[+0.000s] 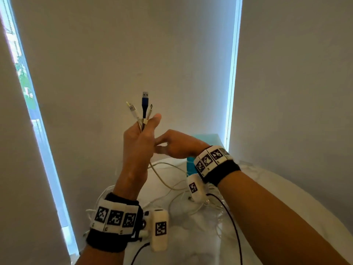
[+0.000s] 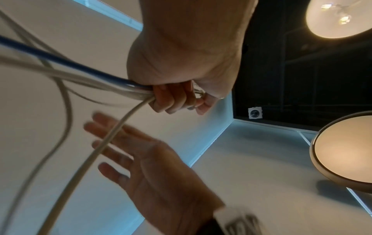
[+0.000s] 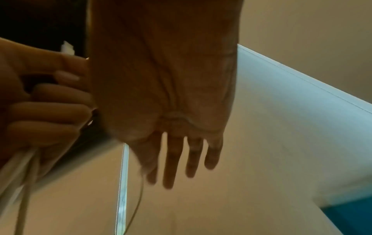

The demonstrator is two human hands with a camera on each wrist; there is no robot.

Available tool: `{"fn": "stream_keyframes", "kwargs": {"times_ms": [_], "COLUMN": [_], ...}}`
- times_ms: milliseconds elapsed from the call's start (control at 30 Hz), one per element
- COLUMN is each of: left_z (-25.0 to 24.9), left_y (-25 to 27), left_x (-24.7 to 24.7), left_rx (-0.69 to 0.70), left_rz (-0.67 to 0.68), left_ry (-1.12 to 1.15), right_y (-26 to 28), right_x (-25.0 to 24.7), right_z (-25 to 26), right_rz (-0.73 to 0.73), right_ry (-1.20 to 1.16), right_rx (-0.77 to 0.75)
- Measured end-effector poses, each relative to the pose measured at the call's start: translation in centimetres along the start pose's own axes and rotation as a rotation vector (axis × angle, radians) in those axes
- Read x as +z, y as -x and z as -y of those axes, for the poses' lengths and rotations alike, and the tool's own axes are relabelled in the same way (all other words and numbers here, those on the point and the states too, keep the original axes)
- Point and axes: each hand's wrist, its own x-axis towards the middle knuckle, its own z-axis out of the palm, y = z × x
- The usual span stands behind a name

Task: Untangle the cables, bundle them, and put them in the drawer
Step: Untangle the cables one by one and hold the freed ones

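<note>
Wristbands, black with white coded tiles, sit nearest on both forearms, each with a small white marker block beside it. Left hand, raised at the centre: fingers curled round a bunch of cables, thumb pressed along them. Three plug ends stand above the fist, fanned slightly: one white plug on the left, one dark blue USB plug in the middle, one small grey plug on the right. Below the fist the strands, several white and one blue, hang down loose toward the white table. Right hand, just right of the left and slightly lower: fingers straight and a little spread, holding nothing; in the left wrist view one white strand crosses in front of its palm, whether touching cannot be told. More white cable lies looped and tangled on the table beneath both wrists, with a thin black lead running near the right forearm. Teal box, far right on the table, behind the right hand. Pale blinds fill the far side.
</note>
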Motion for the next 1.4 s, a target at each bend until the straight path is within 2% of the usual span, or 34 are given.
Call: {"fn": "stream_keyframes", "kwargs": {"times_ms": [33, 100, 167, 233, 300, 367, 433, 500, 567, 667, 800, 833, 867, 933, 1000, 1067, 1167, 1233, 1267, 1300, 1400], "left_z": [-0.3, -0.7, -0.7, -0.3, 0.6, 1.8, 2.9, 3.7, 4.5, 5.2, 5.6, 5.7, 5.7, 5.7, 5.7, 5.9, 5.9, 5.6, 5.4, 5.2, 5.2], "left_y": [-0.1, -0.2, -0.3, -0.1, 0.3, 0.6, 0.9, 1.3, 1.6, 1.7, 1.8, 1.9, 1.9, 1.7, 1.6, 1.5, 0.6, -0.2, -0.6, -0.8, -0.7], "left_x": [-0.6, -1.4, -1.7, -1.0, 0.4, 1.9, 3.1, 4.0, 4.6, 4.9, 5.1, 5.2, 5.3, 5.4, 5.6, 5.7, 5.0, 4.2, 3.7, 3.4, 3.5], "left_rx": [0.032, 0.062, 0.043, 0.004, -0.023, -0.027, -0.008, 0.033, 0.04, 0.022, -0.029, -0.035, -0.031, -0.011, -0.004, -0.022, -0.038, -0.041, -0.038, -0.034, -0.018], "left_rz": [-0.021, -0.048, -0.028, 0.046, 0.136, 0.229, 0.339, 0.471, 0.553, 0.641, 0.71, 0.716, 0.718, 0.72, 0.695, 0.622, 0.496, 0.439, 0.419, 0.396, 0.362], "left_ry": [-0.008, -0.029, -0.082, -0.158, -0.282, -0.385, -0.468, -0.584, -0.656, -0.627, -0.562, -0.566, -0.57, -0.558, -0.531, -0.522, -0.573, -0.557, -0.541, -0.53, -0.508], "right_y": [0.5, 2.2, 4.6, 6.8, 7.9, 8.5, 9.0, 9.9, 10.5, 10.8, 10.6, 10.5, 10.3, 10.2, 10.3, 10.2, 10.5, 11.0, 11.2, 11.3, 11.4], "right_x": [0.1, -0.2, -0.6, -1.6, -2.8, -3.5, -3.4, -2.9, -2.6, -1.6, -2.2, -2.4, -2.4, -1.7, -1.0, -1.1, -2.0, -1.7, -1.1, -0.2, 4.1], "right_z": [0.0, -0.8, -1.6, -1.4, -0.7, 0.1, 0.8, 1.0, 0.3, -1.1, -2.6, -2.5, -2.4, -2.1, -1.6, -1.6, -2.7, -4.0, -4.6, -5.3, -7.6], "right_rz": [-0.107, -0.288, -0.374, -0.47, -0.526, -0.455, -0.326, -0.293, -0.355, -0.438, -0.707, -0.706, -0.641, -0.411, -0.299, -0.335, -0.536, -0.621, -0.586, -0.487, -0.004], "right_ry": [-0.015, -0.349, -0.639, -0.727, -0.731, -0.699, -0.553, -0.438, -0.497, -0.655, -0.559, -0.551, -0.531, -0.422, -0.329, -0.315, -0.481, -0.522, -0.48, -0.398, 0.073], "right_rx": [-0.014, 0.035, 0.03, -0.015, -0.002, 0.084, 0.167, 0.176, 0.184, 0.168, 0.094, 0.09, 0.096, 0.109, 0.09, 0.061, 0.05, 0.136, 0.219, 0.306, 0.51]}}
